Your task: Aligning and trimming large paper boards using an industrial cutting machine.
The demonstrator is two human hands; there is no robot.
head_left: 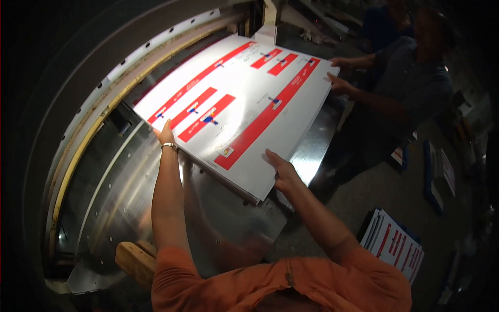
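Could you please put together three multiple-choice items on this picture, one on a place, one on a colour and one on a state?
1. Where does the stack of printed sheets lie?
A. on the metal machine table
B. on the floor
C. on a wooden shelf

2. What colour are the sheets' broad bars?
A. green
B. red
C. black

3. How is the right hand?
A. closed on a tool
B. raised clear of the stack
C. flat on the stack's near corner

Answers: 1 A, shiny steel shows under and around the stack; 2 B, red bars cross the white top sheet; 3 C, its fingers lie spread on the sheet, while the left hand touches the left edge.
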